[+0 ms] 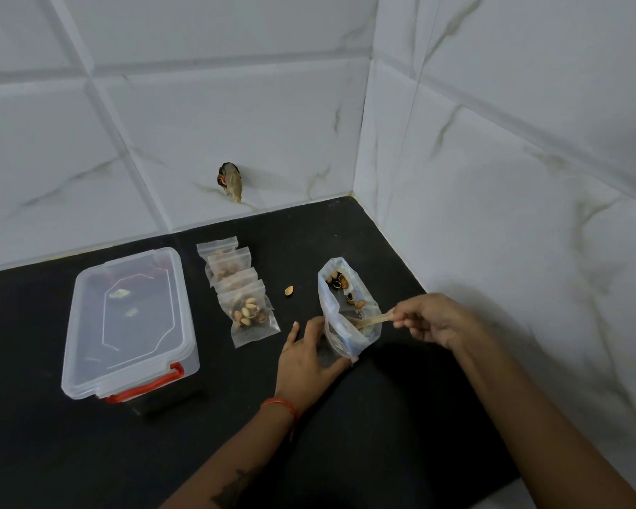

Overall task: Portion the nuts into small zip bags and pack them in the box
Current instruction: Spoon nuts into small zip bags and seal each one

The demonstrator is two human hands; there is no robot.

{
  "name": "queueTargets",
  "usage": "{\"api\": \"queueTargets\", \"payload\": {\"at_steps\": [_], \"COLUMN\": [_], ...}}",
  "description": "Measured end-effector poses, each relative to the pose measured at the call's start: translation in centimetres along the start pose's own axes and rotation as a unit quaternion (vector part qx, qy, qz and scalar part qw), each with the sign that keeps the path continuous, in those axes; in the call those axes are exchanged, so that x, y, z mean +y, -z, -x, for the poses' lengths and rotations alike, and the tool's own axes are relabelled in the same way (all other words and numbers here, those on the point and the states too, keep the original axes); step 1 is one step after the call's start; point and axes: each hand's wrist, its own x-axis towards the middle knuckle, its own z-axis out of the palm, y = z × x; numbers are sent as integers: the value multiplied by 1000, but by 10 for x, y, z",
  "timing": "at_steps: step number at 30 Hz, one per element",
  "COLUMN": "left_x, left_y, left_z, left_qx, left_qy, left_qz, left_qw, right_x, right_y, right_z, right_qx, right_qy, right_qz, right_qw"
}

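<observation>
Hands: left hand (311,352) is gripping the open nut bag (347,310), right hand (432,319) is pinching a wooden spoon (373,319) dipped inside | filled zip bags (241,288) are lying mid-bench (382,416) | lidded box (129,321) is sitting left.

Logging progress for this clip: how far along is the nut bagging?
Done: several filled small zip bags lie beside the box. In hand: left hand steadies the large nut bag; right hand scoops with a spoon. Left: packing; the box lid is shut, one nut lies loose.
</observation>
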Motion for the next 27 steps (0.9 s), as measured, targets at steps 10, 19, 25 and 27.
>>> {"api": "queueTargets", "payload": {"at_steps": [10, 19, 25, 27], "left_x": [-8, -19, -22, -21], "left_y": [0, -3, 0, 2], "left_z": [-2, -2, -4, -5], "left_qx": [-24, -52, -56, -59], "left_qy": [14, 46, 55, 48], "left_qz": [42, 77, 173, 172], "left_qw": [999, 995, 982, 982], "right_x": [44, 52, 55, 55], "right_y": [-13, -5, 0, 0], "right_z": [-9, -4, 1, 3], "right_qx": [3, 3, 10, 14], "right_qy": [-48, -35, -30, -28], "right_qz": [-263, -313, -331, -340], "right_qw": [964, 949, 943, 940]}}
